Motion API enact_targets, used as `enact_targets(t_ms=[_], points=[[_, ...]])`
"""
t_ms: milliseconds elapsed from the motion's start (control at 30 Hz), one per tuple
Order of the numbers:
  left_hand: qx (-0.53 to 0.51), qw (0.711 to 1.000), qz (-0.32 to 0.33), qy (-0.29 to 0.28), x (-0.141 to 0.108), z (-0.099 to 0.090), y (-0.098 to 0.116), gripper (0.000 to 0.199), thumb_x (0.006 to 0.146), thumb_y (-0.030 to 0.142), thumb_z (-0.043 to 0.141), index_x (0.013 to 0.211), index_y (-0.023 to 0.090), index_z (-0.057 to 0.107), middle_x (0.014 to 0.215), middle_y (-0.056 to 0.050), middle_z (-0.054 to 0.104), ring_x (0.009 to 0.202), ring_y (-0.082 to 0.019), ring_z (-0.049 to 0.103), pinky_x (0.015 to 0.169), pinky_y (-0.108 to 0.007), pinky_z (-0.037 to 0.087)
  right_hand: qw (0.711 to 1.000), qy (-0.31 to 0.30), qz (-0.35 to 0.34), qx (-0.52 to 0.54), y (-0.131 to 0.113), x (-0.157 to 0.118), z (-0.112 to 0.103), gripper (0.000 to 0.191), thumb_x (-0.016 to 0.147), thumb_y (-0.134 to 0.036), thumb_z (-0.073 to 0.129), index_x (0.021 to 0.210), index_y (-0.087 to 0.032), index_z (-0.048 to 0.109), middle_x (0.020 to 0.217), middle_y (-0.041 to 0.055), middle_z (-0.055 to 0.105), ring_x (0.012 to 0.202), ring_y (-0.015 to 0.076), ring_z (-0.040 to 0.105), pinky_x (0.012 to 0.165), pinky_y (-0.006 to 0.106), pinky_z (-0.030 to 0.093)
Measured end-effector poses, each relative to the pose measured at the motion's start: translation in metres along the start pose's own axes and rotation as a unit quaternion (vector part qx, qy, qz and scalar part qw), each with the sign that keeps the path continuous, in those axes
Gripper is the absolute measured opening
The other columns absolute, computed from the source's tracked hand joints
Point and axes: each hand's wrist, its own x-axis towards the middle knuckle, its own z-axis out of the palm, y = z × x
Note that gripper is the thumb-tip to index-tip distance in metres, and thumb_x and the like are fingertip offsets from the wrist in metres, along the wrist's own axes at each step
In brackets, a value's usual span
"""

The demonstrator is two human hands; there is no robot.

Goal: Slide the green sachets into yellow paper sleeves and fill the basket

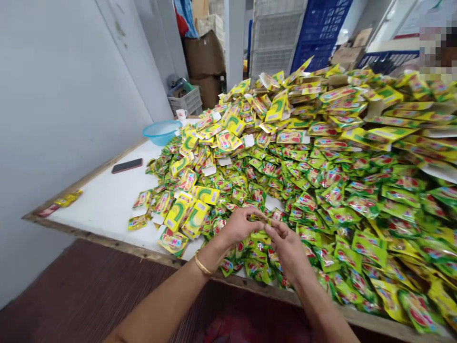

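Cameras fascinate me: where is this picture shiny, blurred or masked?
In the head view, highlights fleck the green packets; the small item between left hand and right hand is too indistinct to name; a pixelated patch covers part of the upper right.

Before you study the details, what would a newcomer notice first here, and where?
Green sachets cover the table from middle to right, with yellow cartons heaped behind. Near the front edge, the left hand and right hand meet above the sachets. A blue basin stands back left.
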Motion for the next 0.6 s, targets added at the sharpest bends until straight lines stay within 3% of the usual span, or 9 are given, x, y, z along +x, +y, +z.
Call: enact_targets(t_ms=[67, 133, 233, 333, 400, 467, 500, 600], points=[[-0.008, 0.998, -0.013, 0.066, -0.007, 0.002, -0.003, 0.044, 0.063, 0.016, 0.067, 0.107, 0.018, 0.064, 0.094, -0.003, 0.065, 0.088, -0.017, 0.056, 0.076, -0.025, 0.046, 1.0, 0.01, -0.025, 0.001, 0.005, 0.001, 0.007, 0.042, 0.047, -0.042, 0.08, 0.076, -0.018, 0.062, 0.067, -0.0015, 0.06, 0.056, 0.0099, 0.05, 0.048, 0.021, 0.038], [-0.034, 0.995, -0.035, 0.092, -0.015, 0.005, -0.007, 0.048, 0.067, 0.023, 0.067, 0.113, 0.017, 0.06, 0.096, -0.004, 0.065, 0.089, -0.017, 0.056, 0.077, -0.027, 0.046, 0.999, 0.006, -0.049, 0.009, 0.01, 0.003, 0.016, 0.039, 0.048, -0.042, 0.079, 0.075, -0.019, 0.061, 0.063, -0.0027, 0.058, 0.054, 0.0093, 0.047, 0.047, 0.02, 0.036], [-0.076, 0.991, -0.063, 0.086, -0.026, 0.0, -0.015, 0.032, 0.073, 0.037, 0.062, 0.094, 0.012, 0.066, 0.081, -0.004, 0.066, 0.077, -0.017, 0.058, 0.073, -0.029, 0.048, 0.997, -0.008, -0.07, -0.023, 0.016, 0.006, 0.03, 0.038, 0.051, -0.043, 0.075, 0.077, -0.019, 0.061, 0.061, -0.0028, 0.058, 0.053, 0.0098, 0.048, 0.048, 0.021, 0.036], [-0.112, 0.982, -0.071, 0.133, -0.034, -0.018, -0.024, 0.033, 0.071, 0.043, 0.063, 0.083, 0.012, 0.067, 0.073, -0.003, 0.065, 0.073, -0.018, 0.059, 0.065, -0.029, 0.051, 0.987, -0.056, -0.1, -0.114, 0.02, 0.011, 0.048, 0.035, 0.06, -0.046, 0.069, 0.08, -0.018, 0.06, 0.067, 0.001, 0.062, 0.06, 0.0145, 0.055, 0.055, 0.026, 0.043], [-0.15, 0.971, -0.074, 0.172, -0.039, -0.035, -0.03, 0.035, 0.068, 0.044, 0.066, 0.085, 0.013, 0.066, 0.075, -0.003, 0.066, 0.072, -0.018, 0.06, 0.059, -0.028, 0.052, 0.962, -0.085, -0.151, -0.21, 0.019, 0.016, 0.062, 0.032, 0.07, -0.046, 0.06, 0.085, -0.018, 0.06, 0.073, 0.0039, 0.065, 0.067, 0.0176, 0.059, 0.063, 0.031, 0.047], [-0.171, 0.958, -0.087, 0.214, -0.044, -0.051, -0.037, 0.037, 0.066, 0.043, 0.068, 0.087, 0.013, 0.066, 0.076, -0.003, 0.067, 0.063, -0.016, 0.06, 0.051, -0.026, 0.051, 0.909, -0.093, -0.245, -0.323, 0.014, 0.024, 0.078, 0.027, 0.08, -0.038, 0.051, 0.096, -0.018, 0.059, 0.09, 0.0079, 0.066, 0.078, 0.0199, 0.061, 0.072, 0.036, 0.049], [-0.171, 0.953, -0.1, 0.23, -0.047, -0.057, -0.04, 0.037, 0.066, 0.043, 0.069, 0.087, 0.013, 0.065, 0.075, -0.003, 0.067, 0.057, -0.014, 0.058, 0.047, -0.026, 0.05, 0.869, -0.095, -0.301, -0.381, 0.012, 0.029, 0.087, 0.027, 0.082, -0.031, 0.048, 0.103, -0.018, 0.058, 0.103, 0.0098, 0.065, 0.088, 0.0213, 0.061, 0.078, 0.038, 0.048], [-0.165, 0.947, -0.137, 0.24, -0.054, -0.064, -0.052, 0.035, 0.064, 0.041, 0.072, 0.083, 0.013, 0.064, 0.066, -0.001, 0.065, 0.042, -0.011, 0.052, 0.039, -0.025, 0.046, 0.712, -0.124, -0.418, -0.55, 0.008, 0.047, 0.115, 0.046, 0.076, -0.011, 0.049, 0.121, -0.02, 0.053, 0.134, 0.0103, 0.049, 0.119, 0.026, 0.047, 0.094, 0.043, 0.041]])
